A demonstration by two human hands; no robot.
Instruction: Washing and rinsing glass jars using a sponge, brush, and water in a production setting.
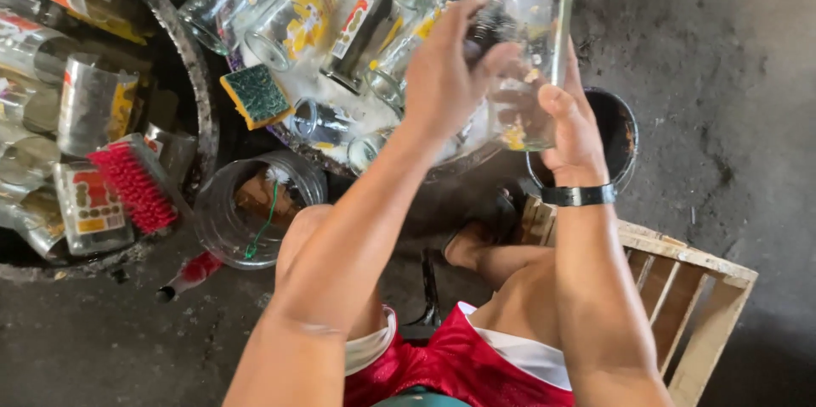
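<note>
Your right hand (pixel 571 131) grips the clear glass jar (pixel 531 67) from beneath; your left hand (pixel 450 67) is curled over its side, fingers closed against it.

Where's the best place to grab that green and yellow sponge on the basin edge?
Judging by its pose, pinch the sponge across its yellow foam sides, coming from above. It lies flat, green face up, on the basin rim, edges exposed and clear of the bottles.
</note>
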